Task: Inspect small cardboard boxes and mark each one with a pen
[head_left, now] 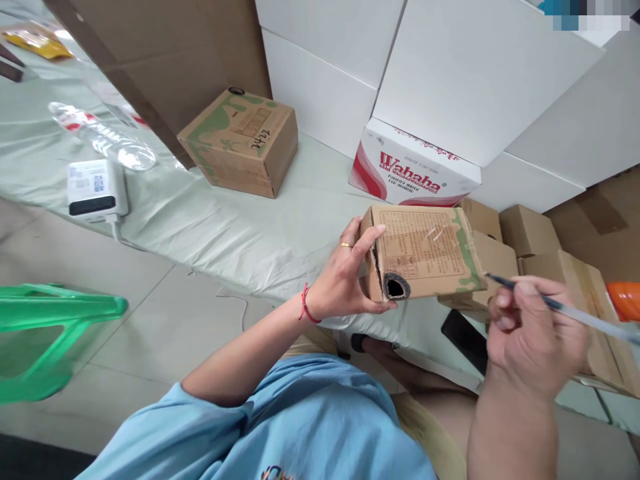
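My left hand (345,273) is wrapped around the left end of a small brown cardboard box (425,243), holding it up over the edge of the cloth. Printed text and green patches cover the face turned up, and a dark-rimmed hole shows at its near left corner. In my right hand (537,330) a pen (575,310) is pinched, its dark tip close to the box's right edge; whether they touch I cannot tell. A similar cardboard box (250,140) marked with handwritten numbers rests on the cloth further back.
Behind stand a Wahaba-style red and white water carton (415,170) and large white boxes (450,73). Several brown boxes (530,230) and a black phone (465,340) lie right. Left are a plastic bottle (110,140), a white charger-like device (95,190) and a green stool (55,333).
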